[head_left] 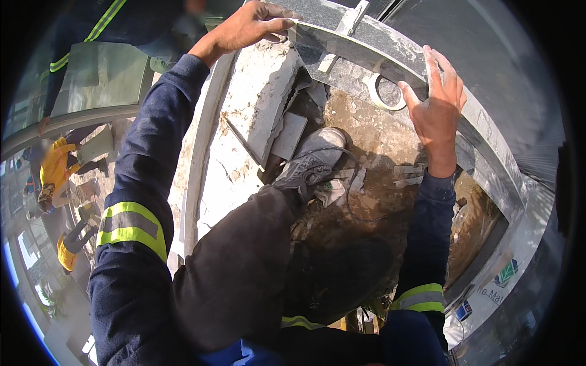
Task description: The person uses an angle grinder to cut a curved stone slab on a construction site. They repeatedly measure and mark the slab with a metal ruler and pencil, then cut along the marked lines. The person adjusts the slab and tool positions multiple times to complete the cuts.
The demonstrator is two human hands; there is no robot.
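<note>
A long grey speckled stone strip [360,50] stands on edge along the far side of the work area. At its left end my left hand [253,27] is closed over the edge, with the fingertips partly hidden. Farther right, my right hand [436,104] straddles the same strip, fingers stretched over its top edge and thumb on the near side. Just left of that thumb, a pale roll of tape [386,93] rests against the strip. A narrow white-dusted bar [351,18] crosses behind and under the strip.
My shoe [314,155] stands on dusty brown ground among rubble and a thin black cable [351,195]. Rough white masonry [244,122] rises on the left, with a loose tile [289,135] beside it. A co-worker's dark sleeve [59,63] shows at upper left; people in yellow are beyond.
</note>
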